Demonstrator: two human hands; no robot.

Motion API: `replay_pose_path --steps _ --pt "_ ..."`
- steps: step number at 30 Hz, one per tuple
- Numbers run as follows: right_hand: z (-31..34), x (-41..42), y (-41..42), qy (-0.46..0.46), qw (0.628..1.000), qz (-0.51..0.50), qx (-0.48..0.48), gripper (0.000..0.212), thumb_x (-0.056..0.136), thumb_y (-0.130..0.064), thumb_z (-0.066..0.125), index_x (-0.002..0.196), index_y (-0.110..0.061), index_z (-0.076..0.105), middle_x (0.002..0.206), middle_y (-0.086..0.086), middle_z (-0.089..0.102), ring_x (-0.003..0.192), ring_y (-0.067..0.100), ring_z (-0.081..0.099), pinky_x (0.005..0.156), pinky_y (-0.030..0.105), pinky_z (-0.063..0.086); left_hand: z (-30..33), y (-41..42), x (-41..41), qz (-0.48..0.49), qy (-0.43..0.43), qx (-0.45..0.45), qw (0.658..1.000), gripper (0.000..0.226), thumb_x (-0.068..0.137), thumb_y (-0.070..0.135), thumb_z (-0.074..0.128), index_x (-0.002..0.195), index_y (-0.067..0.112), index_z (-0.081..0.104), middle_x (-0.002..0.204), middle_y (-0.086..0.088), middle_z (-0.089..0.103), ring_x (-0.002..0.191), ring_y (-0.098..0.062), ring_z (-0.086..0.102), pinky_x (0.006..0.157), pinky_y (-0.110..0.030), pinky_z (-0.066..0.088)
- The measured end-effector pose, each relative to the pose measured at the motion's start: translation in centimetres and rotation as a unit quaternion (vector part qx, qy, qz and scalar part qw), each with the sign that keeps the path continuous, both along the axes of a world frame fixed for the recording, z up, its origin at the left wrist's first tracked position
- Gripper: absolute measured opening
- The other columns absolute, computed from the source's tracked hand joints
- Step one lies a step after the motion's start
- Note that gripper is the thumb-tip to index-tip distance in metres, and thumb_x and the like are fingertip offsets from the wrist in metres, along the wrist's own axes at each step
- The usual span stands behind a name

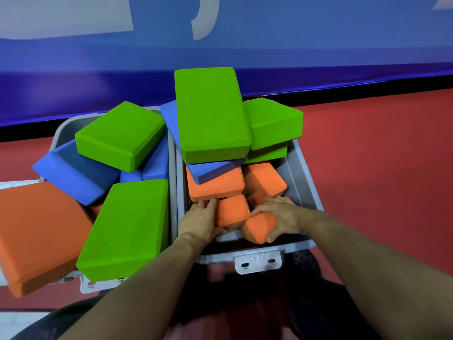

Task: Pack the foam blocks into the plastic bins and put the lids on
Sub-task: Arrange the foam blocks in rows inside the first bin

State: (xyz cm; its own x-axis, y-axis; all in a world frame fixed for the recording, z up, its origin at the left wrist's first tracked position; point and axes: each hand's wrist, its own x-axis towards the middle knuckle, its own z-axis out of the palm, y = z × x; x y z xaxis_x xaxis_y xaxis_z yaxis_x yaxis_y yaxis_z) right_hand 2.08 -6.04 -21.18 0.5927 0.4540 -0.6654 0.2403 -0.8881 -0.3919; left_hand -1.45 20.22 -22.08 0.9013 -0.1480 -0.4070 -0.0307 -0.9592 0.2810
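Two grey plastic bins stand side by side on the floor, the left bin (60, 130) and the right bin (305, 177). Both are heaped with green, blue and orange foam blocks. A large green block (210, 114) lies on top of the right pile. Inside the right bin's near end, my left hand (199, 220) grips an upright orange block (231, 211) from its left side. My right hand (279, 217) curls over another orange block (257, 228) at the bin's front wall. No lid can be picked out for certain.
The bins sit on a red floor (380, 168) in front of a blue padded wall (318, 45). An orange block (34, 236) and a green block (127, 229) overhang the left bin's near edge. Each bin has a white latch (257, 262) at its front.
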Motion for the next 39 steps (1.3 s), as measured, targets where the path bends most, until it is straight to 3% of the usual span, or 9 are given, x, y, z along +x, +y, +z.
replay_pose_path --steps 4,8,21,23,25,27,34,39 --pt "-0.9 -0.3 -0.6 -0.048 0.998 0.032 -0.011 0.095 0.067 -0.044 0.089 0.145 -0.05 0.036 0.157 -0.013 0.032 0.149 0.016 0.014 0.122 0.041 0.004 -0.3 -0.4 0.0 -0.01 -0.007 0.03 0.999 0.086 0.081 0.05 0.077 0.147 0.026 0.027 0.132 -0.011 0.048 0.124 -0.03 0.048 0.096 -0.042 0.049" --pt "-1.2 -0.4 -1.1 -0.078 0.997 0.027 0.0 0.091 0.07 -0.05 0.085 0.147 -0.048 0.037 0.148 -0.016 0.04 0.14 0.014 0.025 0.119 0.035 0.01 -0.4 -0.5 0.3 -0.007 0.003 0.015 1.0 0.083 0.084 0.047 0.076 0.148 0.028 0.027 0.131 -0.011 0.046 0.124 -0.031 0.045 0.099 -0.043 0.048" --pt "-0.2 -1.3 -2.6 -0.129 0.991 0.021 -0.034 0.083 0.085 -0.061 0.066 0.155 -0.042 0.027 0.142 -0.009 0.044 0.129 0.013 0.034 0.107 0.034 0.02 0.0 0.6 0.5 -0.028 -0.013 0.008 1.0 0.08 0.083 0.031 0.077 0.149 0.029 0.032 0.137 -0.012 0.047 0.125 -0.034 0.047 0.104 -0.044 0.044" --pt "0.0 -1.1 -2.4 -0.137 0.989 0.024 -0.043 0.082 0.086 -0.062 0.065 0.155 -0.043 0.027 0.139 -0.009 0.044 0.126 0.014 0.035 0.107 0.035 0.02 0.0 0.7 0.5 -0.042 -0.028 0.027 0.998 0.08 0.084 0.033 0.074 0.151 0.03 0.03 0.142 -0.01 0.045 0.129 -0.034 0.044 0.111 -0.044 0.038" --pt "0.5 -0.7 -2.2 -0.151 0.987 0.021 -0.05 0.08 0.086 -0.063 0.063 0.155 -0.043 0.027 0.137 -0.006 0.045 0.125 0.015 0.035 0.109 0.037 0.02 0.1 0.8 0.4 -0.089 -0.058 0.085 0.991 0.078 0.084 0.038 0.07 0.151 0.031 0.03 0.139 -0.007 0.05 0.131 -0.032 0.046 0.12 -0.046 0.02" --pt "1.0 -0.3 -1.6 -0.172 0.983 0.036 -0.062 0.078 0.087 -0.064 0.062 0.154 -0.042 0.028 0.134 -0.002 0.047 0.123 0.018 0.037 0.108 0.038 0.021 0.3 0.8 0.3 -0.118 -0.078 0.12 0.983 0.077 0.082 0.042 0.069 0.149 0.032 0.031 0.135 -0.004 0.054 0.127 -0.029 0.051 0.119 -0.048 0.009" --pt "1.4 -0.4 -0.8 -0.172 0.983 0.027 -0.06 0.081 0.085 -0.062 0.065 0.154 -0.043 0.027 0.133 -0.004 0.049 0.122 0.017 0.038 0.105 0.037 0.022 0.7 0.8 0.1 -0.103 -0.06 0.102 0.988 0.079 0.081 0.053 0.071 0.148 0.036 0.032 0.132 0.001 0.056 0.125 -0.023 0.051 0.111 -0.044 0.019" --pt "0.7 -0.4 -0.8 -0.142 0.988 -0.01 -0.05 0.082 0.085 -0.055 0.07 0.154 -0.042 0.029 0.142 -0.003 0.046 0.132 0.019 0.036 0.113 0.042 0.023 0.8 0.8 0.0 -0.106 -0.052 0.097 0.988 0.083 0.08 0.056 0.072 0.149 0.037 0.031 0.131 0.0 0.056 0.125 -0.024 0.051 0.109 -0.042 0.024"
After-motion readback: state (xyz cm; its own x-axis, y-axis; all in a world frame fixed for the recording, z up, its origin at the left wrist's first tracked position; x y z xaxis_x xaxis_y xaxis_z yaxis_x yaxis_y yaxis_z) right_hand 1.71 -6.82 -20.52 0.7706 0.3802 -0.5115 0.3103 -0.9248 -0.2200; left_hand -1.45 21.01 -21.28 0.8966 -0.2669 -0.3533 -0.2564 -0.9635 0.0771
